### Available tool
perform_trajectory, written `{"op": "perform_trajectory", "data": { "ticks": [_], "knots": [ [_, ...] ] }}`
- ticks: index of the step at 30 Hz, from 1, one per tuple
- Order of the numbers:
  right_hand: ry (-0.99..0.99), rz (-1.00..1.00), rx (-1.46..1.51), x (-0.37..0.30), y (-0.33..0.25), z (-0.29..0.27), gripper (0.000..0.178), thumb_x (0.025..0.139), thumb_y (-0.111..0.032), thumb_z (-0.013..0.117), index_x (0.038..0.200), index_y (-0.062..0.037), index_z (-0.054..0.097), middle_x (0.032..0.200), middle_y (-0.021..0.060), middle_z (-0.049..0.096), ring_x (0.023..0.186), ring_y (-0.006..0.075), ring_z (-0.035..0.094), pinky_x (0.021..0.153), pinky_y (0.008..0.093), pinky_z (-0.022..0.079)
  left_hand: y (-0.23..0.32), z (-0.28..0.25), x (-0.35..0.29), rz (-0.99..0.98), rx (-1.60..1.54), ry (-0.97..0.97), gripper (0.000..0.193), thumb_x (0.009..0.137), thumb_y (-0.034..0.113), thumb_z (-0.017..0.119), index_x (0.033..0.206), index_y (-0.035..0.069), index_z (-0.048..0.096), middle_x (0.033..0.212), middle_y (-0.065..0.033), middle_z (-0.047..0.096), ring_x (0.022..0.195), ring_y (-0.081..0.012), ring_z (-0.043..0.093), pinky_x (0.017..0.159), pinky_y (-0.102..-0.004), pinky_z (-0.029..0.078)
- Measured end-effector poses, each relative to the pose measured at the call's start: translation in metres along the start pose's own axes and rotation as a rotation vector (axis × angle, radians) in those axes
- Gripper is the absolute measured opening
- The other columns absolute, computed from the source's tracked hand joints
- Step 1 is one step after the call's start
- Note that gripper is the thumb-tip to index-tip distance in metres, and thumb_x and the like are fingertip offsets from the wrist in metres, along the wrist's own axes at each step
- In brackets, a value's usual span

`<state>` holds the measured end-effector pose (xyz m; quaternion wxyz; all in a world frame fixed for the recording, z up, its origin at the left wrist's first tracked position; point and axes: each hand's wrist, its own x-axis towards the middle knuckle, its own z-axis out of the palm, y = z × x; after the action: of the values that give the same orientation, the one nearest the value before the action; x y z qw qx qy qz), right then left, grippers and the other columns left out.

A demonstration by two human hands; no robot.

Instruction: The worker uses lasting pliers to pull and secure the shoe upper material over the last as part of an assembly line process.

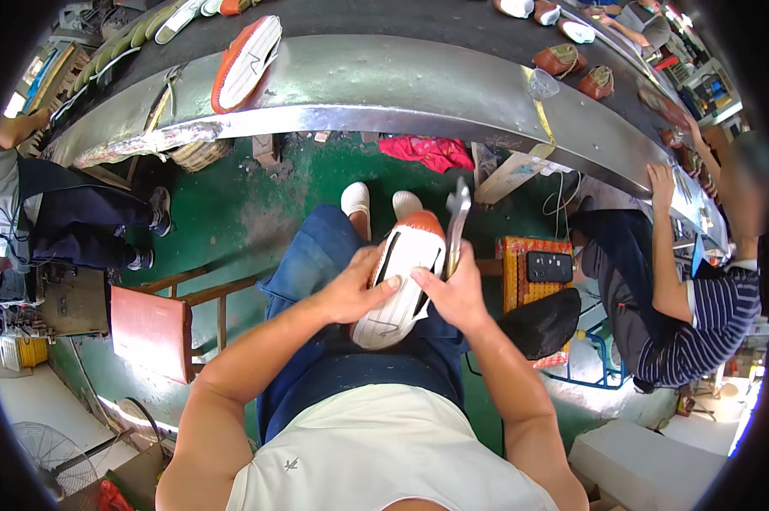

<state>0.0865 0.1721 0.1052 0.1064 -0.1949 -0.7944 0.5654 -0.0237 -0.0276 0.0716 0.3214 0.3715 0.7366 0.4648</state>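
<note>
A shoe with an orange-brown toe and a pale, white-striped underside rests over my lap, its toe pointing away from me. My left hand is closed around its left side, the thumb pressing on the pale face. On the other side my right hand grips metal pincers, their head pointing up and away. The right thumb also presses on the shoe's edge, by a dark gap between the pale piece and the side. The right fingers are partly hidden.
A metal-edged bench curves across ahead, bearing another orange-and-white shoe and several brown shoes. A red-topped stool stands left. To the right, a phone lies on a woven seat. A person in a striped shirt sits right; another person is left.
</note>
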Motion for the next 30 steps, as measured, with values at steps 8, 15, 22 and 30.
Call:
{"op": "perform_trajectory", "data": {
  "ticks": [8, 15, 22, 30],
  "knots": [
    [-0.037, 0.244, 0.134, -0.028, 0.074, 0.012, 0.041, 0.087, -0.013, 0.066, 0.119, 0.0076, 0.052, 0.096, 0.0149, 0.065, 0.081, 0.0201, 0.066, 0.071, 0.0347, 0.054, -0.023, 0.015, 0.011, -0.313, -0.12, 0.005, 0.042, 0.105, 0.032, 0.045, 0.116, -0.003, 0.065, 0.092, -0.0209, 0.071, 0.086, -0.0299, 0.07, 0.082, -0.0423, 0.053],
    [-0.135, 0.188, 0.16, -0.015, 0.104, 0.003, 0.043, 0.079, -0.003, 0.064, 0.119, 0.0044, 0.052, 0.094, 0.0109, 0.062, 0.079, 0.0193, 0.063, 0.073, 0.0335, 0.054, -0.019, -0.008, 0.032, -0.54, -0.469, -0.305, 0.049, 0.085, -0.003, 0.049, 0.132, 0.001, 0.062, 0.108, -0.0098, 0.071, 0.093, -0.0204, 0.071, 0.074, -0.0352, 0.061],
    [-0.18, 0.344, 0.102, -0.017, 0.083, -0.011, 0.04, 0.088, -0.007, 0.064, 0.124, 0.0036, 0.051, 0.098, 0.0102, 0.063, 0.081, 0.0152, 0.061, 0.07, 0.0322, 0.051, -0.001, -0.006, 0.023, -0.533, -0.679, -0.427, 0.085, 0.081, -0.004, 0.056, 0.16, 0.007, 0.028, 0.14, -0.0114, 0.056, 0.126, -0.0242, 0.058, 0.099, -0.0417, 0.053],
    [-0.641, 0.227, -0.482, -0.052, 0.02, -0.068, 0.042, 0.095, -0.019, 0.065, 0.129, 0.0031, 0.053, 0.101, 0.0223, 0.07, 0.09, 0.0442, 0.069, 0.081, 0.0488, 0.054, -0.014, 0.041, -0.03, -0.348, -0.173, -0.156, 0.109, 0.081, 0.006, 0.07, 0.164, 0.003, -0.001, 0.162, -0.0181, 0.031, 0.148, -0.0241, 0.035, 0.12, -0.0329, 0.029]
  ]
}}
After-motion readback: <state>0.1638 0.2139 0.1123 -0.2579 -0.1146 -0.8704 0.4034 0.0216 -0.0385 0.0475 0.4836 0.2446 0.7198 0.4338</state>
